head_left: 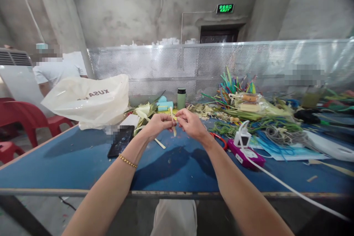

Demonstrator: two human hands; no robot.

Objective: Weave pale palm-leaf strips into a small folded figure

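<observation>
Over the middle of the blue table, my left hand [160, 125] pinches a short, pale strip of plant leaf [174, 131] that stands nearly upright between my hands. My right hand [190, 123] is closed in a pinch at the strip's right side, where a small yellowish bit shows at the fingertips. The exact grip there is partly hidden by the fingers. Another pale leaf strip [159, 143] lies on the table just below my left hand. Pale green leaves [143, 111] are piled behind my left wrist.
A dark tablet [121, 142] and a white plastic bag [91, 99] are at left. Behind stands a green bottle [181, 99]. To the right are red-handled scissors [219, 140], a purple power strip [246, 155] with a white cable, and tangled cords [287, 136]. A person [56, 68] is at far left.
</observation>
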